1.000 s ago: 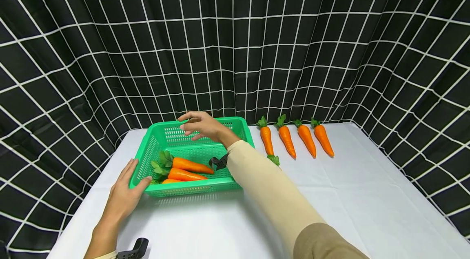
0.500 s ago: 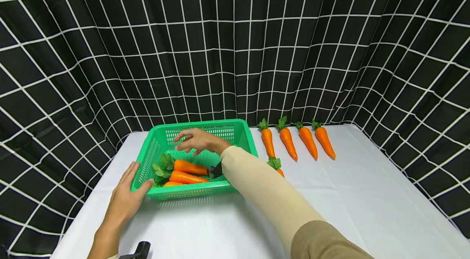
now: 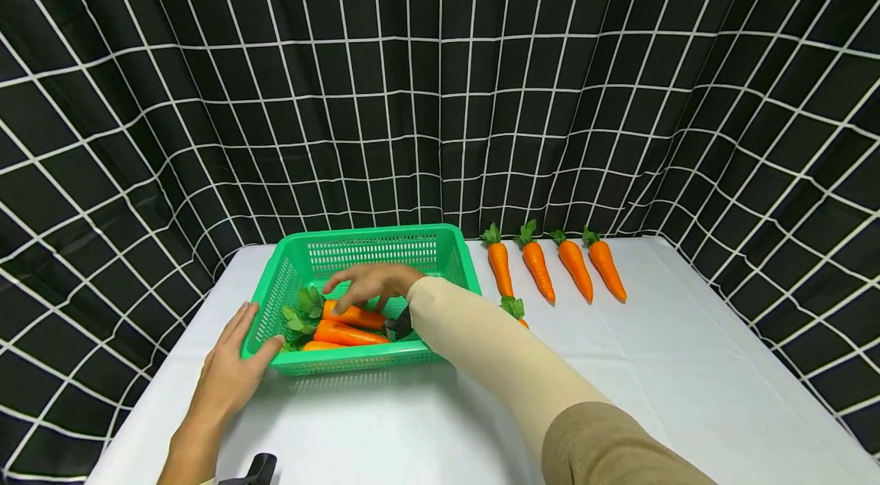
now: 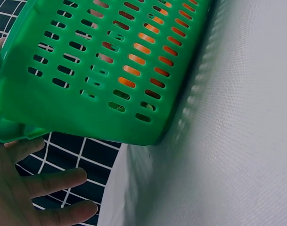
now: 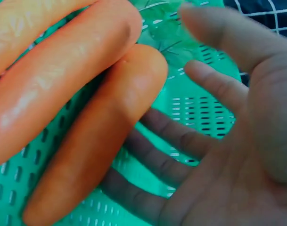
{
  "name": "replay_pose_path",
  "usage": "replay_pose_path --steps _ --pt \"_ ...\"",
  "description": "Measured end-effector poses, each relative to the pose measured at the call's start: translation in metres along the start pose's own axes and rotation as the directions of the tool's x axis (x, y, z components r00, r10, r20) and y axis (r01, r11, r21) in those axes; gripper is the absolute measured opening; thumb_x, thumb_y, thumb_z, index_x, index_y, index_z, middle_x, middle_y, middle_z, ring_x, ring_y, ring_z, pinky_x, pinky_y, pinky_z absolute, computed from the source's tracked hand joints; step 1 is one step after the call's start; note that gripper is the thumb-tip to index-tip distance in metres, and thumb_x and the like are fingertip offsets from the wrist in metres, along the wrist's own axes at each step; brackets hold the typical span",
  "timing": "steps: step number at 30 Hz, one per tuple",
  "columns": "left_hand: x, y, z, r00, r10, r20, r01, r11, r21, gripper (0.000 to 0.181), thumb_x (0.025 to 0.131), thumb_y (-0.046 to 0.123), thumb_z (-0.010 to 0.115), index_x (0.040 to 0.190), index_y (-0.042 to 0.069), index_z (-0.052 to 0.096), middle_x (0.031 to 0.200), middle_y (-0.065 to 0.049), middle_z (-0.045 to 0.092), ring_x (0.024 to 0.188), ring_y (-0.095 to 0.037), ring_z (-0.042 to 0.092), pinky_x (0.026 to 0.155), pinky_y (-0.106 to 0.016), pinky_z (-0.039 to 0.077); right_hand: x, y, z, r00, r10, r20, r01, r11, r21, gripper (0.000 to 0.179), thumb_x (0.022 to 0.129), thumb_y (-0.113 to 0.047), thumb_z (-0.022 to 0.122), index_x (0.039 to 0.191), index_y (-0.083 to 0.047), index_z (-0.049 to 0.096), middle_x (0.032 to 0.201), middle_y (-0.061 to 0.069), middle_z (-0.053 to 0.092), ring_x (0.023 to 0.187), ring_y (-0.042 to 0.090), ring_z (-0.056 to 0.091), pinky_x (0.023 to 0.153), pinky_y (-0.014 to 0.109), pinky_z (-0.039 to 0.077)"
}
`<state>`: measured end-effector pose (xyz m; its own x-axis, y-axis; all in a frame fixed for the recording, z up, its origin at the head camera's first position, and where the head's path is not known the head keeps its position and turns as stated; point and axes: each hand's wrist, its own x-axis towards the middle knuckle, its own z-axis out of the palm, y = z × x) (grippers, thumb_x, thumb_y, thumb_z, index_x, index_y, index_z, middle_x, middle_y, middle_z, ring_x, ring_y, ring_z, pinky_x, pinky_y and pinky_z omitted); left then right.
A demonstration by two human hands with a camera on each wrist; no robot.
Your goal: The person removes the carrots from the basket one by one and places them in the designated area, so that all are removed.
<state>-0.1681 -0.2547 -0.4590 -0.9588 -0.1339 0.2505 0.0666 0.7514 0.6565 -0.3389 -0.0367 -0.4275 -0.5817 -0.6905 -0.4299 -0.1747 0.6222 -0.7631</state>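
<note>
A green plastic basket (image 3: 344,357) stands on the table, with three orange carrots lying at its left front. My right hand (image 3: 376,282) is inside it, over the rearmost carrot (image 3: 364,317). In the right wrist view, fingers (image 5: 157,160) of that hand reach along the side of this carrot (image 5: 96,136), while the thumb is spread away from it. Leafy tops (image 3: 299,311) point to the left wall. My left hand (image 3: 230,370) rests at the front left corner, thumb over the rim. Its other fingers (image 4: 58,183) are extended outside the basket wall (image 4: 86,117).
Several carrots (image 3: 538,267) lie in a row at the back, right of the basket. Another carrot (image 3: 512,308) is partly hidden behind the right sleeve (image 3: 495,347). A white cloth (image 3: 660,378) covers the table. Black curtain with a white grid (image 3: 440,88) surrounds the back and sides.
My right hand has lowered from above the basket's back rim down into it, coming to the rearmost carrot. The left hand has stayed at the corner.
</note>
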Motion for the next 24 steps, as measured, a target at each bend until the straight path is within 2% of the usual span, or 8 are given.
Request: replay_pose_path --steps 6,11,15,20,24 --pt "0.0007 0.0009 -0.002 1.0 -0.002 0.002 0.002 1.0 0.007 0.076 0.093 0.042 0.059 0.153 0.009 0.026 0.156 -0.016 0.023 0.135 -0.049 0.024 0.1 -0.068 0.023 0.0026 0.0013 0.0019 0.998 0.058 -0.007 -0.058 0.998 -0.015 0.055 0.082 -0.022 0.079 0.132 -0.033 0.058 0.134 0.005 0.052 0.117 0.027 0.054 0.08 0.05 0.052" --pt "-0.0001 0.0007 -0.0022 1.0 0.003 0.003 -0.003 1.0 0.01 0.076 0.093 0.041 0.059 0.153 0.009 0.026 0.156 -0.017 0.022 0.136 -0.049 0.023 0.101 -0.068 0.023 0.0037 0.0027 0.0037 0.998 0.065 0.014 -0.065 0.998 -0.001 0.06 0.081 -0.015 0.08 0.134 -0.032 0.056 0.137 0.007 0.049 0.115 0.027 0.054 0.078 0.047 0.053" --pt "-0.0001 0.0002 -0.0024 1.0 0.014 -0.009 -0.014 1.0 0.009 0.076 0.093 0.042 0.06 0.153 0.008 0.027 0.156 -0.017 0.023 0.135 -0.049 0.024 0.101 -0.068 0.023 0.005 0.0032 0.0041 0.998 0.064 -0.003 -0.064 0.998 -0.022 0.061 0.081 -0.01 0.079 0.133 -0.032 0.057 0.138 0.007 0.047 0.108 0.024 0.058 0.075 0.044 0.054" --pt "-0.0001 0.0006 -0.0018 1.0 0.015 -0.01 -0.015 1.0 0.005 0.075 0.093 0.041 0.06 0.153 0.008 0.028 0.155 -0.017 0.024 0.135 -0.049 0.025 0.1 -0.068 0.023 0.0048 0.0054 0.0025 0.998 0.065 -0.024 -0.066 0.997 -0.039 0.058 0.081 -0.006 0.078 0.131 -0.031 0.059 0.123 0.006 0.054 0.093 0.021 0.061 0.072 0.043 0.055" --pt "0.0002 0.001 -0.001 1.0 0.006 -0.003 -0.006 1.0 0.006 0.075 0.093 0.041 0.06 0.152 0.007 0.027 0.156 -0.018 0.023 0.135 -0.049 0.024 0.1 -0.069 0.023 0.0015 0.0069 0.0002 0.999 0.04 -0.016 -0.04 0.999 -0.014 0.059 0.081 -0.005 0.076 0.132 -0.029 0.058 0.116 0.007 0.056 0.09 0.024 0.063 0.069 0.044 0.055"
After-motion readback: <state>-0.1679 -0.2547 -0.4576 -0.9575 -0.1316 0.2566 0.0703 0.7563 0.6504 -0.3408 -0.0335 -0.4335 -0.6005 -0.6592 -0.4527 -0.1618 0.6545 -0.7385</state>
